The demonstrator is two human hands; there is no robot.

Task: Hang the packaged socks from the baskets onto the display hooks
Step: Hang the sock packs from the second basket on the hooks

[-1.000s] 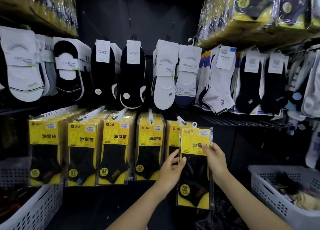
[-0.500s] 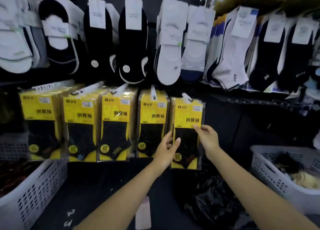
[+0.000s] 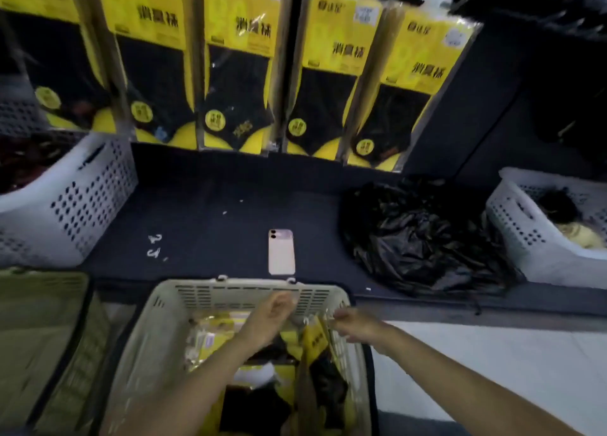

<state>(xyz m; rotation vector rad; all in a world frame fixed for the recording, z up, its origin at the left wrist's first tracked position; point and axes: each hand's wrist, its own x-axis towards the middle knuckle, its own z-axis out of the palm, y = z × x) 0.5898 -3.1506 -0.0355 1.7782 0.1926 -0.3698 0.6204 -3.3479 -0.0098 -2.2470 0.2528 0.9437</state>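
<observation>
Now that the pack both hands were settling a moment ago hangs on its own at the right end of the row, I judge that one done. My view has dropped from the display to the cream basket at the bottom, so the next pick is starting.

My left hand hovers over the far end of the basket, fingers loosely bent, with nothing in them that I can see. My right hand sits just beside it at the top edge of an upright yellow pack. It may be pinching that edge, but the blur stops me from telling. More loose packs lie jumbled beneath, so plenty remains to hang.

On the table, a pink phone lies face down beside a crumpled black bag, with a white basket at the left and another at the right.

Each hanging yellow card reads 消臭袜 in black. The small logo, white price stickers and round yellow seals are too smeared to read.
</observation>
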